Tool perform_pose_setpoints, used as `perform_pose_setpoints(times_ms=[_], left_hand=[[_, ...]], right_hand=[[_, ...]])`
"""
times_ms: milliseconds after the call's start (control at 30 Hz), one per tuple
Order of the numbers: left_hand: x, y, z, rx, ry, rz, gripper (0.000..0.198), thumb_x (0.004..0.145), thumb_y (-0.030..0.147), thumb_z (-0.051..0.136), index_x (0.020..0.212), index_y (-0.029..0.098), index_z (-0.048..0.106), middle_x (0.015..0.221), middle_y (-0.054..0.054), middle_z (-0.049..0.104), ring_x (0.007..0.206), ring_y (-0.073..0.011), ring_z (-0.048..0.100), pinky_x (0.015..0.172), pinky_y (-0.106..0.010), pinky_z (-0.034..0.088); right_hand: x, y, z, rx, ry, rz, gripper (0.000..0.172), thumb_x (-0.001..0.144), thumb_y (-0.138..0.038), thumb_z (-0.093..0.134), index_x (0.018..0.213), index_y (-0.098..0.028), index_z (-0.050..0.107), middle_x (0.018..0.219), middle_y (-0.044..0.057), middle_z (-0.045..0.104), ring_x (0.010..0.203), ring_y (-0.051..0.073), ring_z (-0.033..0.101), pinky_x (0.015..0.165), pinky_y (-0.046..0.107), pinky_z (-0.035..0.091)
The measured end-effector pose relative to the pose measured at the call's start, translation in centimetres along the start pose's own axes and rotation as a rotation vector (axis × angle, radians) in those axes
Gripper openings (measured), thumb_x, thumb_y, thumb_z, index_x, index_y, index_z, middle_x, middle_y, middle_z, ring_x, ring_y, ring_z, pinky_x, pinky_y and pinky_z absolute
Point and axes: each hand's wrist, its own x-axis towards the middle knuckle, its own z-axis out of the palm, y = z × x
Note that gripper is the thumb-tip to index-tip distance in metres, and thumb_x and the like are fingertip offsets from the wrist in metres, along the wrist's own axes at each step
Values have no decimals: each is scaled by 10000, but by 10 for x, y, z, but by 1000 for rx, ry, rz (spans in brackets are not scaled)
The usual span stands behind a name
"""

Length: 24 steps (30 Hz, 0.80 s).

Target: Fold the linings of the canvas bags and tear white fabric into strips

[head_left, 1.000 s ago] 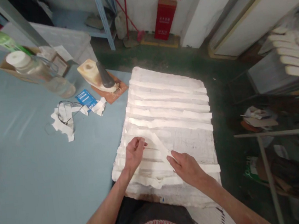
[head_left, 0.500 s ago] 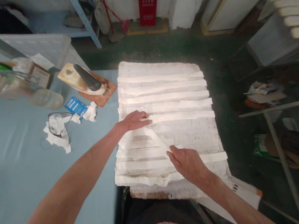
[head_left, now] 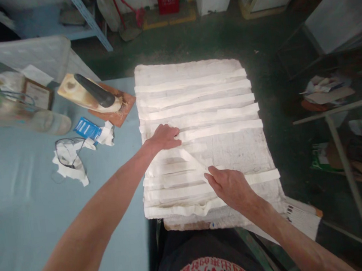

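Note:
A whitish padded board point(head_left: 234, 151) lies before me with several white fabric strips point(head_left: 216, 103) laid across it in rows. My right hand point(head_left: 230, 186) pinches the end of a loose white strip point(head_left: 194, 160) and holds it slantwise over the lower middle of the board. The strip's other end runs to just below my left hand point(head_left: 166, 137), where it is partly hidden. My left hand lies on the rows at the left, palm down, with a gap between thumb and fingers. A wrinkled strip point(head_left: 182, 209) sags along the near edge.
On the blue-grey table point(head_left: 23, 204) are a black-handled tool point(head_left: 95, 92) on a brown plate, a blue packet point(head_left: 87, 129), torn white scraps point(head_left: 72, 164) with thin black wire, and a clear bottle point(head_left: 46, 119). A metal rack point(head_left: 347, 178) stands at the right.
The view has shifted slightly. My left hand's fingers have curled a little more on the rows. My right hand keeps hold of the slanting strip.

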Motion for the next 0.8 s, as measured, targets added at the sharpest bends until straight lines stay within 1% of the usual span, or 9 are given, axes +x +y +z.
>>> perform_pose_setpoints(times_ms=[133, 300, 433, 533, 667, 733, 800], left_hand=[[5, 2, 8, 56, 40, -8, 315, 978, 370, 651, 1204, 151, 653, 1233, -100, 669, 1101, -257, 659, 965, -492, 551], [4, 2, 19, 80, 120, -25, 315, 977, 354, 652, 1222, 155, 650, 1287, -107, 649, 1184, -280, 625, 1022, -530, 515], [1, 0, 17, 27, 157, -41, 312, 974, 357, 656, 1210, 154, 656, 1281, -106, 653, 1200, -285, 617, 1042, -542, 497], [-2, -4, 11, -61, 177, -68, 326, 962, 380, 669, 1194, 152, 657, 1228, -100, 671, 1158, -277, 634, 1025, -533, 504], [-4, -14, 3, -246, 190, -90, 293, 937, 391, 696, 1096, 146, 680, 1083, -71, 705, 1001, -235, 676, 941, -471, 542], [-5, -19, -1, -361, 233, -99, 260, 908, 357, 719, 1062, 150, 682, 1046, -62, 713, 966, -225, 675, 920, -437, 539], [-6, -23, -5, -484, 314, -122, 207, 879, 307, 710, 1026, 164, 686, 1022, -56, 723, 965, -226, 667, 917, -399, 520]], right_hand=[[2, -3, 3, 23, -5, 14, 236, 1080, -282, 404, 1142, -198, 616, 844, 128, 781, 770, 268, 753, 565, 290, 320], [-5, -15, 12, 60, -37, -17, 230, 1066, -265, 427, 1050, -202, 647, 794, 116, 778, 746, 247, 750, 561, 283, 325], [-17, -20, 26, 98, -64, -27, 218, 1059, -267, 450, 1051, -213, 661, 803, 92, 789, 754, 240, 758, 570, 275, 336], [-23, -17, 34, 126, -59, -10, 235, 1066, -274, 439, 1106, -211, 662, 838, 95, 797, 775, 239, 764, 583, 273, 349], [-24, -9, 36, 163, -23, 9, 235, 1057, -278, 440, 1101, -204, 659, 827, 98, 790, 765, 235, 755, 593, 272, 355], [-24, -4, 32, 186, 4, 8, 241, 1054, -277, 429, 1093, -195, 653, 811, 101, 779, 753, 236, 742, 596, 275, 347], [-22, 2, 25, 219, 25, -1, 244, 1050, -276, 420, 1045, -195, 651, 771, 89, 758, 727, 232, 723, 593, 278, 330]])
